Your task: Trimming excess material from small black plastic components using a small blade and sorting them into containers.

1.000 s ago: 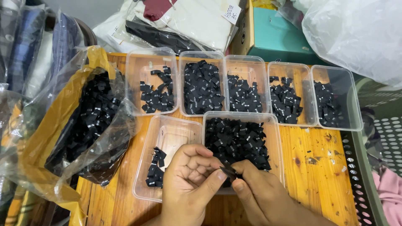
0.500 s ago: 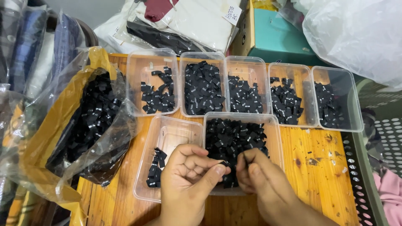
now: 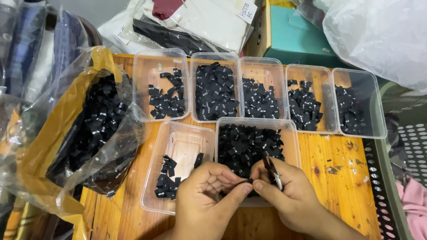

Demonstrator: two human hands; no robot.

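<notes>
Left hand (image 3: 209, 195) and right hand (image 3: 284, 193) fingertips pinching one small black label (image 3: 247, 182) between them, over the near edge of a full clear tray (image 3: 293, 133), sparser tray (image 3: 153, 195) at nine o'clock, five trays (image 3: 376, 106) at twelve, plastic bag (image 3: 66, 133) at ten.

Pretty even, soft light here — bright enough, no hard shadows anywhere. The clear tubs (image 3: 358, 103) beyond the fingers (image 3: 242, 192) catch faint white glare along their rims, and the plastic bag (image 3: 111, 146) left of the fingers has shiny highlights. Everything's sharp near the fingers — just a slight wide-angle bend toward the frame edges.
</notes>
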